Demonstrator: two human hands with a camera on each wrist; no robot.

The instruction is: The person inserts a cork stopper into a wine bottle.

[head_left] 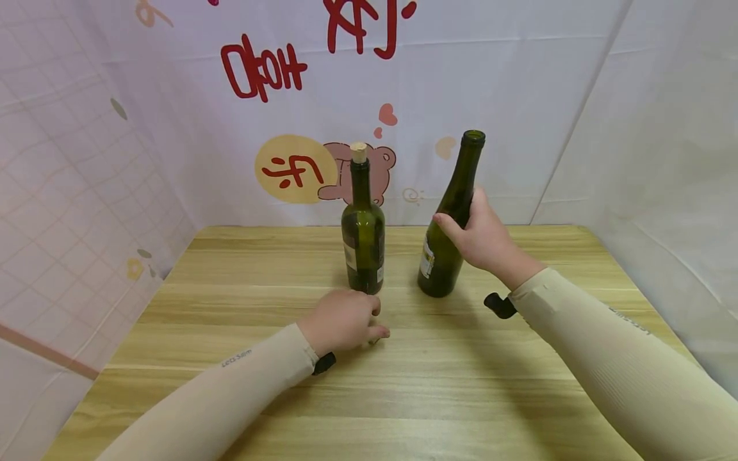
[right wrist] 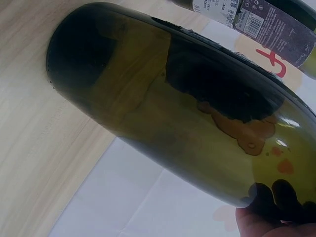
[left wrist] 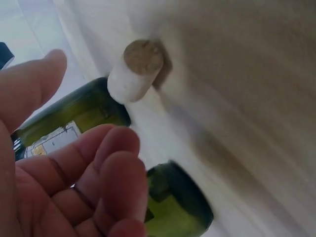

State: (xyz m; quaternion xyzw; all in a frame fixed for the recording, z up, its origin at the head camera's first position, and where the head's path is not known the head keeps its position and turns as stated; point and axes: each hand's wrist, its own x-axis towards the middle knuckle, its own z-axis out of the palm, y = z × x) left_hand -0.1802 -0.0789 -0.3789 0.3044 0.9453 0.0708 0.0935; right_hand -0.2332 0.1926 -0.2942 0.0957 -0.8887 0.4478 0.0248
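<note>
My right hand (head_left: 487, 240) grips the neck and shoulder of a green wine bottle (head_left: 441, 272), which leans with its uncorked mouth up and to the right. Thumb and fingers wrap round the glass; the bottle's base is at the tabletop. My left hand (head_left: 346, 319) hovers low over the table in front of a second, upright wine bottle (head_left: 363, 237). That one has a cork (head_left: 359, 152) in its mouth. A loose cork (left wrist: 136, 71) stands on the table just beyond my left thumb and loosely bent fingers (left wrist: 123, 182), with a gap between.
The wooden table (head_left: 230, 269) runs back to a white cloth wall (head_left: 496, 77) with red lettering and a cartoon bear. More white cloth hangs on the left and right sides. Black camera straps (head_left: 499, 306) sit at both wrists.
</note>
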